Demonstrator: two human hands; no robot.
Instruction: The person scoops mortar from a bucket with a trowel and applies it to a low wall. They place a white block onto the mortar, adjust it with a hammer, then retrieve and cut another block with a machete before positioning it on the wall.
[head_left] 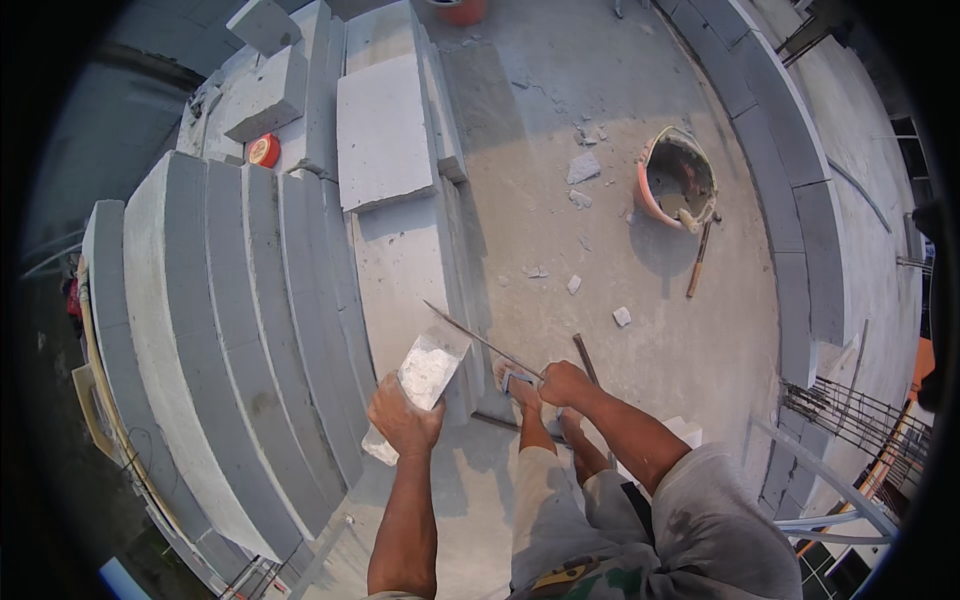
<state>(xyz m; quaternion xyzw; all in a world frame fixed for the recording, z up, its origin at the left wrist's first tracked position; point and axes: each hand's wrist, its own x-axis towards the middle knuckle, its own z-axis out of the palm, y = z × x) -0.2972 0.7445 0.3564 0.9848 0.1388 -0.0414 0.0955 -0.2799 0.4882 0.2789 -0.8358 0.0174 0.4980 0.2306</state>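
My left hand (405, 413) is wrapped round a small, rough-edged piece of white lightweight concrete block (430, 370), held above the end of a stacked block. The lower end of the piece shows below my fingers. My right hand (566, 385) is closed on the near end of a long thin blade (482, 336), seen almost edge-on, so its exact kind is unclear. Its tip points up and left, past the far end of the piece. From this angle the blade passes close to the piece; I cannot tell if they touch.
Rows of grey-white blocks (390, 130) stand at the left, with an orange-red tape measure (264, 150) among them. An orange bucket (655, 196) stands on the floor near a wooden-handled tool (697, 265). Broken chips (583, 167) are scattered about. A low block wall (780, 140) and rebar (850, 425) line the right.
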